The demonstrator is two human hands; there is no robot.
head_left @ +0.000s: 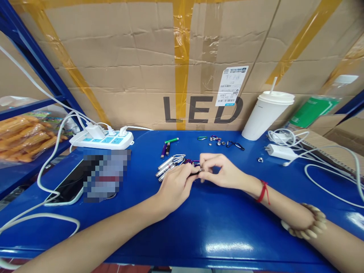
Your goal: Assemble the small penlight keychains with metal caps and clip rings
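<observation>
Over the middle of the blue table, my left hand [176,185] is closed around a small dark metal tube [195,173], mostly covered by the fingers. My right hand [220,170] pinches the tube's silver end between thumb and fingers. Just behind my left hand lie several silver penlight-like tubes [166,163] with clips, partly hidden by it. Farther back are a green tube [171,140], a purple tube [163,150] and a black tube [168,148]. A green carabiner [202,138], a black carabiner [239,146] and small round metal caps [218,143] lie behind my right hand.
A white power strip [102,141] and a phone [71,182] lie left among cables. At the right stand a white cup [267,113] with a straw, a white charger [282,152] and a green-labelled bottle [315,108]. A large cardboard box [136,68] walls off the back.
</observation>
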